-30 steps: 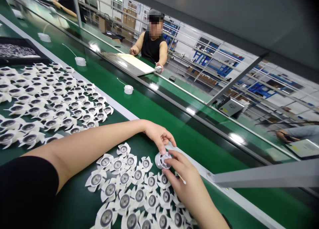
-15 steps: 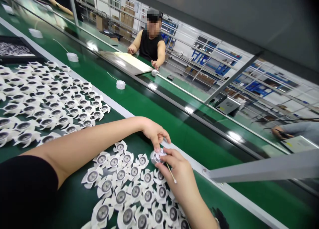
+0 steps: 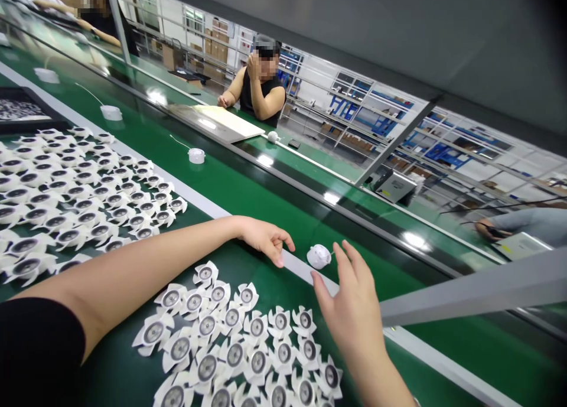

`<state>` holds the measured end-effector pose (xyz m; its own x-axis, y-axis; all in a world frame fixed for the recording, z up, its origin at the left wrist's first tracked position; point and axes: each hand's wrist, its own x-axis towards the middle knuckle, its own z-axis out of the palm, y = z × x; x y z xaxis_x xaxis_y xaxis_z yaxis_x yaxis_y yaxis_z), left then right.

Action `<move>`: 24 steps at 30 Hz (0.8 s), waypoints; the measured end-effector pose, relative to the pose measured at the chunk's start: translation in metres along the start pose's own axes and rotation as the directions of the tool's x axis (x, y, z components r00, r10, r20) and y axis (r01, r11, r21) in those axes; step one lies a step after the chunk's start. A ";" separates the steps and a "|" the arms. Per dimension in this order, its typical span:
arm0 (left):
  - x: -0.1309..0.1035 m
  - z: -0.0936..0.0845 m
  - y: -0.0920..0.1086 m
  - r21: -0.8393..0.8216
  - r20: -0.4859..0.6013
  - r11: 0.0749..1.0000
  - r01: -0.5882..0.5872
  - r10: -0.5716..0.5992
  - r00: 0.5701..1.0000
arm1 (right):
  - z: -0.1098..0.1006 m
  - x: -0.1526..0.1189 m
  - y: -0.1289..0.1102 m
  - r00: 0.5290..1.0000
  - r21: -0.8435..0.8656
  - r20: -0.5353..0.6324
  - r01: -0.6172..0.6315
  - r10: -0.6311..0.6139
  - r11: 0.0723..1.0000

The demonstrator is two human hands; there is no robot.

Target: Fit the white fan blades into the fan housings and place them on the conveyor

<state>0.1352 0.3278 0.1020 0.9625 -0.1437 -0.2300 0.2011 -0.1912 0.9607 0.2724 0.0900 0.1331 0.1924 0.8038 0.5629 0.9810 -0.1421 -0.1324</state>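
A small white round housing (image 3: 318, 256) rests on the green belt, just past the pale rail. My right hand (image 3: 352, 292) is beside it, thumb and fingers spread, holding nothing; its fingertips are close to the housing's thin lead. Over the rail, left of the housing, hovers my left hand (image 3: 264, 239) with loosely bent fingers and a gap between thumb and forefinger. Below both hands, several white fan blades (image 3: 235, 354) with grey round hubs lie on the dark green surface.
More fan blades (image 3: 69, 237) cover the left side, near a black tray (image 3: 33, 123) of small parts. Other white housings (image 3: 196, 155) with leads sit along the belt. A grey post (image 3: 465, 289) slants in from the right. A person (image 3: 261, 94) sits across the line.
The white housing, previously between both hands above the fan blades, now lies released on the belt. My right hand has opened and moved right. The person opposite has raised a hand to their head.
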 end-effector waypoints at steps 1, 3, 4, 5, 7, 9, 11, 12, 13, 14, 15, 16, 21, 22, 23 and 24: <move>0.000 0.000 0.000 -0.001 0.008 1.000 0.004 -0.004 1.000 | -0.006 -0.001 -0.006 1.000 0.007 0.004 0.016 -0.016 1.000; 0.000 -0.001 0.002 -0.002 0.024 1.000 0.007 -0.007 1.000 | -0.013 -0.004 -0.018 0.993 0.042 0.112 0.042 -0.046 0.998; -0.001 -0.001 0.002 0.003 0.029 1.000 0.009 -0.010 1.000 | -0.015 -0.007 -0.024 0.977 0.051 0.209 0.043 -0.053 0.998; -0.001 -0.001 0.003 0.013 0.029 1.000 0.012 -0.013 0.999 | -0.015 -0.009 -0.027 0.946 0.043 0.321 0.033 -0.045 0.999; -0.001 -0.001 0.004 0.038 0.022 0.999 0.016 -0.017 1.000 | -0.012 -0.012 -0.032 0.845 -0.013 0.535 0.004 0.004 1.000; -0.002 0.000 0.004 0.056 0.017 0.998 0.016 -0.017 1.000 | -0.009 -0.012 -0.033 0.743 -0.070 0.667 -0.005 0.051 0.998; -0.002 0.001 0.004 0.079 0.009 0.997 0.016 -0.016 1.000 | -0.007 -0.011 -0.033 0.690 -0.096 0.721 0.009 0.063 0.995; -0.002 0.001 0.004 0.095 0.002 0.995 0.016 -0.016 1.000 | -0.007 -0.010 -0.033 0.680 -0.102 0.731 0.021 0.060 0.995; -0.002 0.001 0.005 0.111 -0.006 0.994 0.016 -0.016 1.000 | -0.007 -0.009 -0.033 0.675 -0.108 0.735 0.032 0.058 0.994; -0.002 0.002 0.005 0.123 -0.012 0.992 0.016 -0.014 1.000 | -0.007 -0.008 -0.034 0.673 -0.113 0.738 0.040 0.057 0.993; -0.003 0.002 0.006 0.130 -0.016 0.991 0.014 -0.013 1.000 | -0.008 -0.008 -0.034 0.672 -0.116 0.739 0.046 0.056 0.992; -0.003 0.002 0.007 0.134 -0.016 0.991 0.013 -0.011 1.000 | -0.009 -0.007 -0.035 0.672 -0.117 0.738 0.047 0.055 0.992; -0.004 0.003 0.009 0.142 -0.015 0.990 0.011 -0.009 1.000 | -0.012 -0.005 -0.035 0.679 -0.094 0.733 0.034 0.046 0.995; -0.004 0.004 0.008 0.145 -0.019 0.989 0.011 -0.009 1.000 | -0.012 -0.004 -0.034 0.681 -0.093 0.731 0.033 0.046 0.995; -0.004 0.004 0.008 0.145 -0.025 0.989 0.013 -0.009 1.000 | -0.012 -0.004 -0.034 0.683 -0.095 0.729 0.033 0.046 0.995; -0.003 0.004 0.007 0.142 -0.030 0.990 0.015 -0.010 0.999 | -0.012 -0.004 -0.033 0.685 -0.097 0.727 0.035 0.047 0.995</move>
<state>0.1328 0.3226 0.1092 0.9654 -0.1121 -0.2353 0.1874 -0.3288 0.9256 0.2393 0.0851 0.1451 0.1585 0.9639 -0.2140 0.9850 -0.1693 -0.0330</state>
